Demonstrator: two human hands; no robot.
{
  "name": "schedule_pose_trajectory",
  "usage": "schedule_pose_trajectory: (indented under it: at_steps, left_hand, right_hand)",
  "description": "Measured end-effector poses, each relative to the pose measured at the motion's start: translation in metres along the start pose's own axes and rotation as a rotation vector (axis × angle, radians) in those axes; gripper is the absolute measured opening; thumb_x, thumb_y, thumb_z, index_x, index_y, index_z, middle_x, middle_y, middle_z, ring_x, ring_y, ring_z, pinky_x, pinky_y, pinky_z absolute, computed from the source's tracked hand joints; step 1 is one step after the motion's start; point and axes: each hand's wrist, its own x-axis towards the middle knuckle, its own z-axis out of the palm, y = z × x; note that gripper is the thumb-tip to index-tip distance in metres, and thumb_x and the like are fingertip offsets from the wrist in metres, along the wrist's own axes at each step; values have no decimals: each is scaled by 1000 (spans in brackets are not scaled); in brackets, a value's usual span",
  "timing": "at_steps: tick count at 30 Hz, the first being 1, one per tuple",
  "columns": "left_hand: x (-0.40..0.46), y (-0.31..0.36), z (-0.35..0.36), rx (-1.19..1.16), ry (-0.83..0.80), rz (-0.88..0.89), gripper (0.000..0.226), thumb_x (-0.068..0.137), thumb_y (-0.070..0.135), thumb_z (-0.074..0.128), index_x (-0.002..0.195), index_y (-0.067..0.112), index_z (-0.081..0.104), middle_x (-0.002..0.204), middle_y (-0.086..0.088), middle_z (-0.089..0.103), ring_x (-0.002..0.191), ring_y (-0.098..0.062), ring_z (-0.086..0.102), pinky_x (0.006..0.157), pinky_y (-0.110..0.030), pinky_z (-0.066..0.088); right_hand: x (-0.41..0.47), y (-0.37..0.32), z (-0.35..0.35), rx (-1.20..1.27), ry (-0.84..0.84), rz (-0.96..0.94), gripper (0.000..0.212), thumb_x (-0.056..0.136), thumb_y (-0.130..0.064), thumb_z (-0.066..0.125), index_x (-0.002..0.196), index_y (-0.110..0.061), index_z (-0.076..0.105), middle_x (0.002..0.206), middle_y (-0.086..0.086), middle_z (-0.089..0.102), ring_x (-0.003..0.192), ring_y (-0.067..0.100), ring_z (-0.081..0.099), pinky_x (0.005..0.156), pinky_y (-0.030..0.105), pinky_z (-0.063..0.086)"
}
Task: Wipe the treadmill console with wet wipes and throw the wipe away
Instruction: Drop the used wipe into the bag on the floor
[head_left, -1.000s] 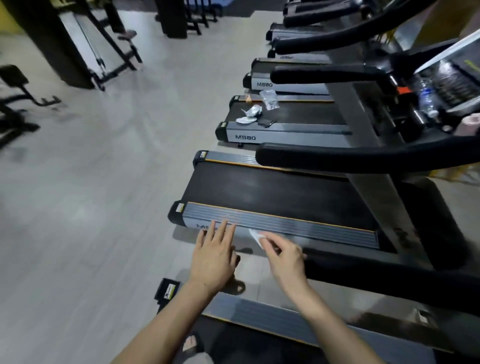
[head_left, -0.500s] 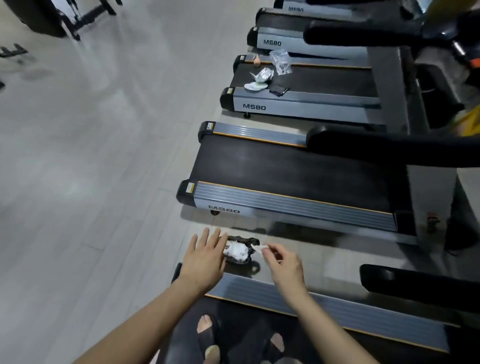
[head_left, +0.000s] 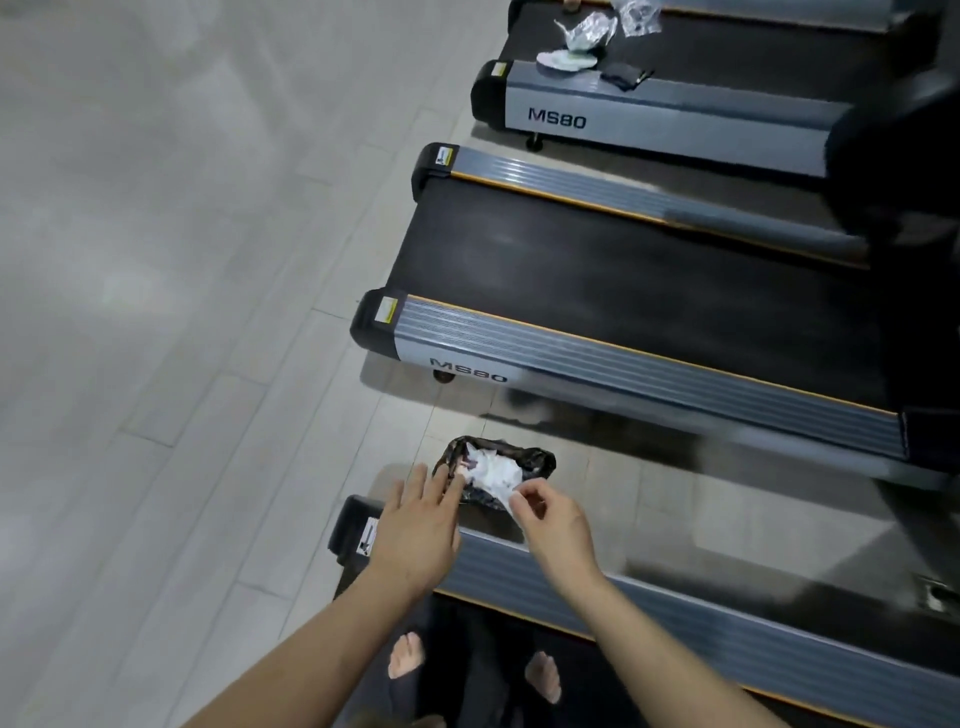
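A small black bin bag sits on the floor between two treadmills, holding several crumpled white wipes. My right hand pinches a white wipe at the bag's near rim. My left hand hovers flat beside the bag, fingers straight, its fingertips over the bag's left edge. The treadmill console is out of view.
I stand on the near treadmill, my feet on its belt. A second MS80 treadmill lies just beyond the bag. A third farther back carries wrappers and a dark pouch. Pale tiled floor spreads to the left.
My view has tilted down from the consoles to the floor. Both hands have dropped toward the bin bag, the right one carrying the wipe to its rim.
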Motion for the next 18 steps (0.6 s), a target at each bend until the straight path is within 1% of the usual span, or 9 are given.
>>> schedule_pose_trajectory:
  at_steps: [3,6,11,13,18]
  left_hand:
    - [57,-14,76,-6,0,-26,62,103,34,41,161,19,24,170,-8,25,157,-36,18,126,-53,20]
    - [112,-22,146,-15,16,-81,61,104,34,40,161,19,24,170,-7,25,157,-36,18,126,-53,20]
    - [199,-34,253,-58,-7,-93,62,106,35,37,163,22,16,172,-5,19,159,-33,12,127,-53,18]
    - [230,-39,292,-47,-5,-89,61,106,36,35,163,23,16,173,-5,18,159,-32,11,127,-52,17]
    - [289,-54,364,-35,39,-85,60,106,39,34,162,24,19,173,-4,17,160,-29,9,128,-50,12]
  right_hand:
    - [56,62,44,-99,-10,15,11,96,-41,64,90,-34,70,80,-13,72,77,8,66,73,40,57]
    - [110,124,84,-199,-22,12,12,97,-41,63,95,-32,71,88,-13,73,82,11,66,76,37,57]
    - [198,209,146,-309,-4,-21,13,98,-42,63,97,-33,72,89,-14,73,84,12,66,74,35,56]
    - [228,236,168,-332,24,-65,13,98,-42,63,96,-32,72,90,-13,73,86,12,67,75,37,57]
    - [292,290,219,-483,92,-202,18,99,-38,62,106,-32,77,107,-8,72,101,18,67,78,34,52]
